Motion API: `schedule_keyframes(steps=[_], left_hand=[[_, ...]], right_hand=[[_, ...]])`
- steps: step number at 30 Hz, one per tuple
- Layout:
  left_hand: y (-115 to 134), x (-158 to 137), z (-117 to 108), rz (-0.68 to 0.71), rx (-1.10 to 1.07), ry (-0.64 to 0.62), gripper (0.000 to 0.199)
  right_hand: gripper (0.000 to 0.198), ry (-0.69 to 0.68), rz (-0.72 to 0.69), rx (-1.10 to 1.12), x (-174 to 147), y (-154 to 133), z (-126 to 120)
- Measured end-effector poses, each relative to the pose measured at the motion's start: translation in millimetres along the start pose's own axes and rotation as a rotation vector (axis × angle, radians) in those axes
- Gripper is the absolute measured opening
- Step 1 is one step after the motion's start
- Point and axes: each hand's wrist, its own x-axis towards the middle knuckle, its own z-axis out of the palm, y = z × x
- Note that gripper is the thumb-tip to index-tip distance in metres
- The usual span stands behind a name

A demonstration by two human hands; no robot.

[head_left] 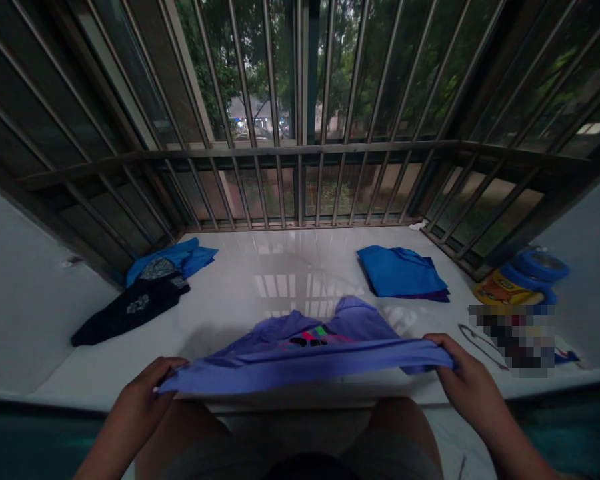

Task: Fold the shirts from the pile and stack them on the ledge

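A purple T-shirt (280,373) with a pink, green and black print is stretched sideways in front of me. My left hand (153,387) pinches one end of its near edge, and my right hand (455,367) grips the opposite end. Between my hands that edge is pulled taut above the white ledge (280,267), while the far part lies crumpled on the surface. To the right of the shirt sits a folded blue garment (400,270) with dark purple cloth under it. On the left lie a dark navy garment (135,307) and a bright blue garment (190,257).
Metal window bars (300,150) enclose the ledge at the back and sides. A yellow and blue container (513,283) stands at the right wall, beside a pixelated patch and a thin cord (480,343). My knees (400,427) are below the near edge.
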Motion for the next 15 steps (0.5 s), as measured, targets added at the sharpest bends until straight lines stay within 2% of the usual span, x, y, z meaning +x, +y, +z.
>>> schedule_keyframes(steps=[2,4,6,8,10,12,15], left_hand=[[13.0,5.9,-13.8,0.05,-0.126,0.007,0.017],[29.5,24.0,-30.5,0.099,-0.244,-0.029,0.03],[50.3,56.1,-50.0,0.148,-0.303,-0.087,0.045],[77.3,99.8,-70.2,0.161,-0.283,-0.122,0.041],[111.0,148.5,-89.6,0.121,-0.255,-0.083,0.031],[148.4,194.5,-107.7,0.099,-0.249,0.043,0.02],[197.2,245.7,-133.3,0.136,-0.298,0.191,0.019]], right_hand=[[0.03,0.073,0.001,-0.03,17.9,-6.8,-13.6],[0.032,0.123,-0.009,-0.079,49.6,-19.5,-28.4],[0.03,0.149,-0.016,-0.127,93.1,-38.9,-44.4],[0.03,0.153,0.005,-0.161,142.5,-63.9,-61.4],[0.031,0.211,-0.019,-0.172,189.2,-92.4,-79.5],[0.036,0.311,-0.048,-0.167,225.3,-122.0,-99.1],[0.048,0.512,-0.138,-0.139,247.0,-162.4,-129.5]])
